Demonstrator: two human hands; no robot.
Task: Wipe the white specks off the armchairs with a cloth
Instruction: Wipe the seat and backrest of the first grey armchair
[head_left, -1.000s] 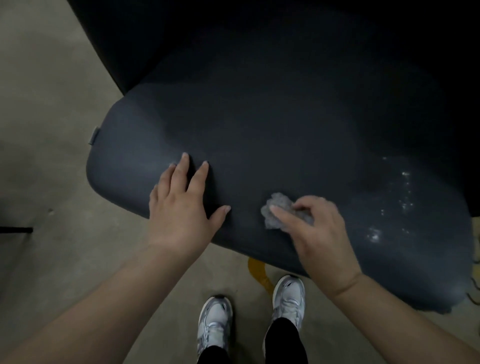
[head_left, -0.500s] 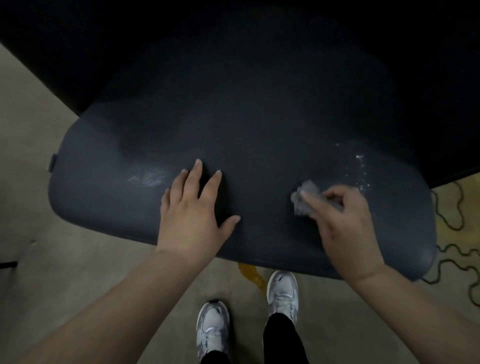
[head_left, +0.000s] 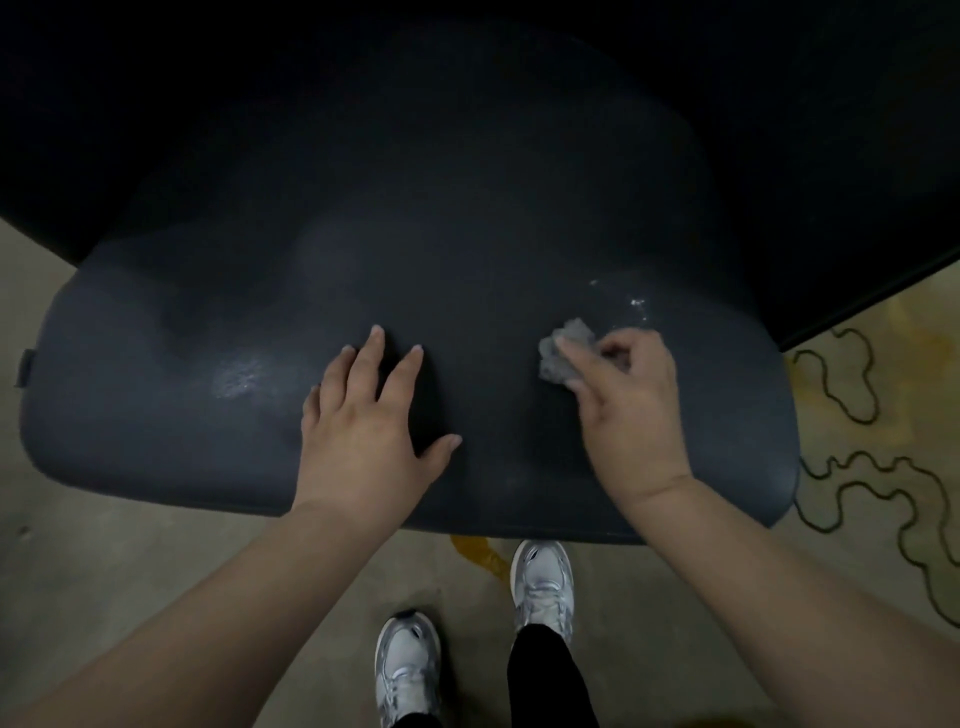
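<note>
A dark navy armchair seat cushion (head_left: 415, 270) fills the middle of the view. White specks (head_left: 636, 304) lie on its right part, just beyond my right hand. A pale smeared patch (head_left: 236, 379) shows on the left part. My right hand (head_left: 628, 405) grips a small crumpled grey cloth (head_left: 563, 353) and presses it on the cushion beside the specks. My left hand (head_left: 363, 431) rests flat on the cushion with fingers spread, left of the cloth.
The armchair's dark back and sides (head_left: 779, 130) rise behind the seat. Below the front edge is beige carpet (head_left: 130, 571) with my two silver sneakers (head_left: 543, 582). Dark squiggly lines pattern the carpet (head_left: 857, 467) at the right.
The view has shifted so the cushion sits further left and nearer. My right hand has carried the cloth rightward to the edge of the white specks. My left hand stays flat on the seat.
</note>
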